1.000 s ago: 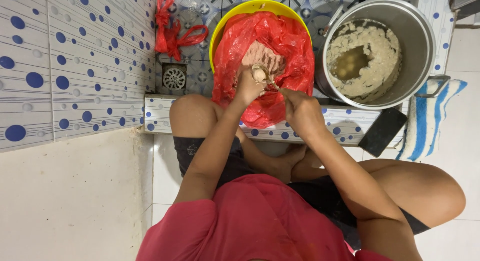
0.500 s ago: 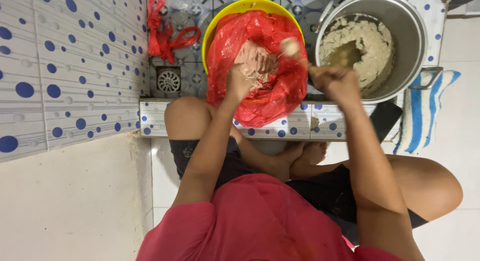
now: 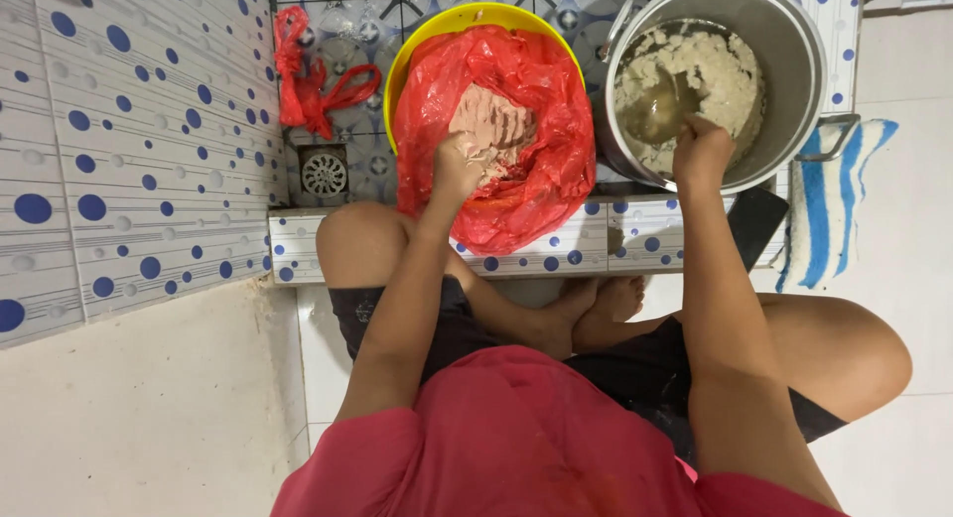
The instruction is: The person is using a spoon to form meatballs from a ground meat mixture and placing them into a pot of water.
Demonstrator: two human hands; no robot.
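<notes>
One lump of pink paste [image 3: 488, 130], soft, sticky: my left hand [image 3: 455, 172] pinches its edge; my right hand [image 3: 701, 150] grips, probably, a spoon [image 3: 657, 115].

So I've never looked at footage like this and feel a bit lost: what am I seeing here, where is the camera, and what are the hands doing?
There is no machine here. The camera sits on a person's head and looks straight down, so you see their red shirt, crossed legs and both arms from above. They sit on the floor at a low tiled step. On it stands a yellow bowl lined with a red plastic bag that holds a pinkish paste. The left hand rests in that paste. Beside the bowl is a big metal pot of pale lumps in liquid; the right hand reaches into it, seemingly holding a spoon, though the fingers hide the handle. Another red bag lies near a floor drain.
</notes>
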